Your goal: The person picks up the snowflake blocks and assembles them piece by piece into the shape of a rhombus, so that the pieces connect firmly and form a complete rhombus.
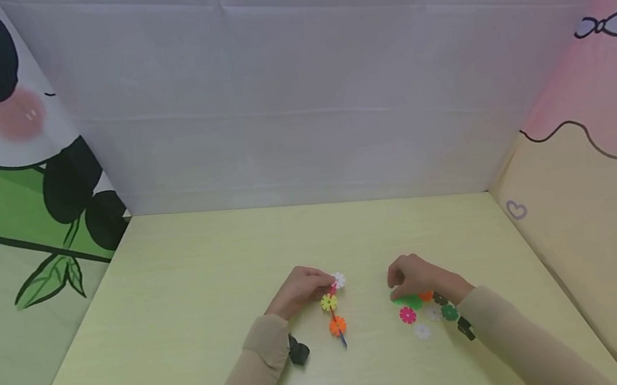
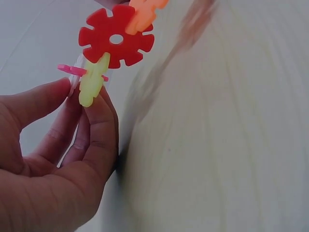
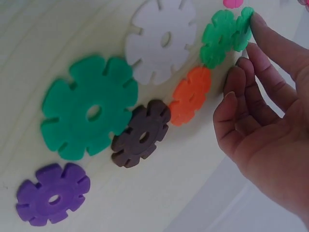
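Left hand (image 2: 63,188) pinches the white end of the disc chain (image 2: 99,34) over the tabletop (image 1: 182,302). Right hand (image 3: 270,140) half-curled, thumb on a light green disc (image 3: 243,29); can't tell if gripped. Any sideways load could pop the chain's slot joints.

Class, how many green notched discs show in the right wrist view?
3: a light green disc touching the right hand, another light green disc beside it, and a dark green disc nearest the purple disc. The hand may hide more.
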A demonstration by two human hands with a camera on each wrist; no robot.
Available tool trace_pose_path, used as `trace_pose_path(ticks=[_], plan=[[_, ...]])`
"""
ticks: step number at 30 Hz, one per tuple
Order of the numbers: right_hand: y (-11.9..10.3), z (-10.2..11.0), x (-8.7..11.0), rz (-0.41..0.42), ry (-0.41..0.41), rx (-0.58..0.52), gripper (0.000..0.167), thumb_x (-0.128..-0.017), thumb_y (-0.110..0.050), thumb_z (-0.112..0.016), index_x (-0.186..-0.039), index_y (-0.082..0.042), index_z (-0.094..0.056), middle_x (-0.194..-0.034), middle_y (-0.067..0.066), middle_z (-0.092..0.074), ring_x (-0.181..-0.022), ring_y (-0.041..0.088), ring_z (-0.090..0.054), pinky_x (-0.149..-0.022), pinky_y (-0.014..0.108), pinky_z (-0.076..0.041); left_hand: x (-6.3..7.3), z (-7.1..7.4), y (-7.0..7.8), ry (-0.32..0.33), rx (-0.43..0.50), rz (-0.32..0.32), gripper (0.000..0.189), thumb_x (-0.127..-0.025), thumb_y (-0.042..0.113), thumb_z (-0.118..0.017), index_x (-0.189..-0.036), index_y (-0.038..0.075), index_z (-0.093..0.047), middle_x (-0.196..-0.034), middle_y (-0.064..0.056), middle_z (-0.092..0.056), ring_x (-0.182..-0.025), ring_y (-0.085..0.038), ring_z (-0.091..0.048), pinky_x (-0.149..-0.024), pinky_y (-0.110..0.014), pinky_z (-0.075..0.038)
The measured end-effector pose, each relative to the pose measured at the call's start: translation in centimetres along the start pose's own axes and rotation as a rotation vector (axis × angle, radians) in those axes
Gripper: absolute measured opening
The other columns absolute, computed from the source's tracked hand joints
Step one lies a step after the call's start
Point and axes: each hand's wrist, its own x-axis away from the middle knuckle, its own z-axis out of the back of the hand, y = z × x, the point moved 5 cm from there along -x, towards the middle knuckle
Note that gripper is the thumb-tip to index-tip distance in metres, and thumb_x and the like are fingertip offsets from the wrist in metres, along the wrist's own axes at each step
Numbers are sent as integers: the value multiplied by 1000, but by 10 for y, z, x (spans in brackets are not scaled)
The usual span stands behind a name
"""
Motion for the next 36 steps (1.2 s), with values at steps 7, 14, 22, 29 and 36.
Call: trace_pose_path(ticks=[7, 14, 22, 29, 36], plan=[[2, 0, -1, 13, -5, -2, 11, -80, -18, -79, -81, -15, -68, -78, -5, -59, -73, 15, -53, -69, 31, -48, 1, 0, 0, 2, -4, 9, 18, -83, 11, -73, -91, -5, -71, -80, -6, -68, -71, -14, -62, -71, -29, -52], [3, 0, 0, 2, -38, -35, 20, -76, -18, -83, -88, -16, -67, -86, -5, -58, -81, 17, -52, -75, 34, -47, 1, 1, -1, 6, -27, 10, 16, -84, 12, -73, -89, -2, -71, -80, -6, -68, -70, -14, -61, -69, -29, -51], [5, -1, -2, -5, -39, -41, 19, -76, -13, -82, -85, -14, -65, -84, -4, -57, -79, 17, -52, -74, 34, -47, 1, 1, 2, 3, -32, 16, 15, -84, 12, -72, -89, -3, -71, -81, -6, -68, -70, -15, -62, -69, -29, -51], [3, 3, -2, -11, -29, -35, 16, -78, -11, -79, -84, -12, -64, -84, -3, -58, -79, 17, -52, -74, 35, -47, -1, 2, 1, 4, -35, 19, 17, -84, 14, -72, -89, -2, -71, -82, -7, -68, -70, -15, -61, -69, -29, -51], [4, 10, -7, 36, -34, -81, 7, -82, -10, -75, -84, -12, -69, -77, -2, -63, -70, 17, -57, -67, 34, -50, -2, 1, 0, 2, -39, 15, 17, -84, 15, -73, -89, -1, -72, -82, -6, -68, -71, -14, -61, -69, -29, -51]])
